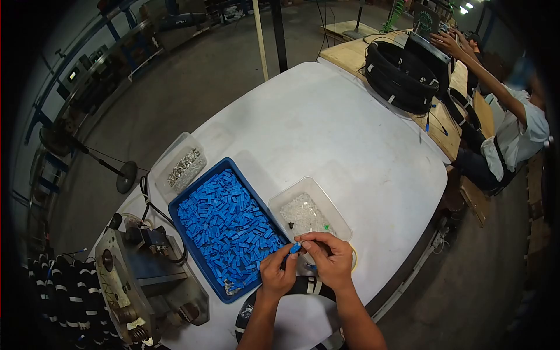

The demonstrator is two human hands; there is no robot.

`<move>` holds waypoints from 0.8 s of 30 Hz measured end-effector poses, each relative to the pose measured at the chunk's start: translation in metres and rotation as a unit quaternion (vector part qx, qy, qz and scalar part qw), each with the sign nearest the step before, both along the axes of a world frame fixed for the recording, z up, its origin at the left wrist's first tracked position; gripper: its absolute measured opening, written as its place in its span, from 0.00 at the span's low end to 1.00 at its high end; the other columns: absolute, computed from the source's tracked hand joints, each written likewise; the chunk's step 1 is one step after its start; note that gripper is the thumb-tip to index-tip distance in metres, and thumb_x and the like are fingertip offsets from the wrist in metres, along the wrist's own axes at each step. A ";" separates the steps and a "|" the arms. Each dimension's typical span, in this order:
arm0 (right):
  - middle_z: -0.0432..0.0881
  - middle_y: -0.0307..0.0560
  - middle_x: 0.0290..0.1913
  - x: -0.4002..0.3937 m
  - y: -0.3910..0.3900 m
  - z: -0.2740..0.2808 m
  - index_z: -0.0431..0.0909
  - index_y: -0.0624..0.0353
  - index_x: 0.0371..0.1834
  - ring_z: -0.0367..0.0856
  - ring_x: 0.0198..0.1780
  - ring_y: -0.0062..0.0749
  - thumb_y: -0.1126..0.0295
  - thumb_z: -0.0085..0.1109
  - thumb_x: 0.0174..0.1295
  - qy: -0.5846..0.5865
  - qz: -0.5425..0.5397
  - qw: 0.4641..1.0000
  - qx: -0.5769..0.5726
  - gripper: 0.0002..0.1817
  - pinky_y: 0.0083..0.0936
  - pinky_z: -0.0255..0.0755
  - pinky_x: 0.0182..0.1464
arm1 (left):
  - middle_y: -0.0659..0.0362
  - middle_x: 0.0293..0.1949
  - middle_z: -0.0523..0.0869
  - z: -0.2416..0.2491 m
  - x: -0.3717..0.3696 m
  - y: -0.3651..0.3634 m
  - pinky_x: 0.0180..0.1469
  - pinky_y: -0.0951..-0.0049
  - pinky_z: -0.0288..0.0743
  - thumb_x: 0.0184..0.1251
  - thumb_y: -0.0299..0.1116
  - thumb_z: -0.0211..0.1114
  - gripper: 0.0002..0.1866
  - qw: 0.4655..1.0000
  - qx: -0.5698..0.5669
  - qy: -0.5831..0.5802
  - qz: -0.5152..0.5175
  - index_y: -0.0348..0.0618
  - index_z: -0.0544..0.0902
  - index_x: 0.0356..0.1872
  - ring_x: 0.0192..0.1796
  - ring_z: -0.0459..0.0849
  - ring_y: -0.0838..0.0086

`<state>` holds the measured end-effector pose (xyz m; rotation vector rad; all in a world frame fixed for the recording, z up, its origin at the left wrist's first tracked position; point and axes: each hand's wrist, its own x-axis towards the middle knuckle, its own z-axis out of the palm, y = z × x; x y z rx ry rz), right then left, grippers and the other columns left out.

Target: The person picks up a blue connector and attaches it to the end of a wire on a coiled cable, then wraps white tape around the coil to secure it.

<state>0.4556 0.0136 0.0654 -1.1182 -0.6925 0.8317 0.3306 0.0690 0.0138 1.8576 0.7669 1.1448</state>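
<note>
1. Left hand (276,273) and right hand (330,261) pinch one small blue plastic piece (296,248) between their fingertips, above the white desk (326,128).
2. Blue tray (228,227), beside the left hand, heaped with matching rectangular blue pieces.
3. Clear tub (309,213) holds translucent bits.
4. Farther clear tub (179,166) holds metallic parts.
5. No legible writing.
</note>
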 end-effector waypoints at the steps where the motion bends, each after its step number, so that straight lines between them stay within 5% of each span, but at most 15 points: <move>1: 0.88 0.51 0.46 0.000 0.000 -0.001 0.82 0.72 0.49 0.85 0.43 0.23 0.79 0.60 0.69 0.013 0.003 1.000 0.005 0.09 0.18 0.81 0.48 | 0.53 0.33 0.90 0.000 -0.001 0.000 0.35 0.78 0.78 0.67 0.20 0.63 0.10 1.000 -0.001 0.001 0.000 0.30 0.84 0.47 0.32 0.87 0.76; 24: 0.89 0.50 0.41 0.000 0.002 -0.001 0.85 0.70 0.46 0.86 0.40 0.24 0.82 0.60 0.67 -0.045 -0.034 0.998 -0.009 0.08 0.17 0.80 0.44 | 0.50 0.33 0.90 0.004 0.004 0.002 0.39 0.74 0.84 0.70 0.19 0.61 0.10 1.000 -0.003 0.005 -0.016 0.27 0.83 0.48 0.35 0.91 0.69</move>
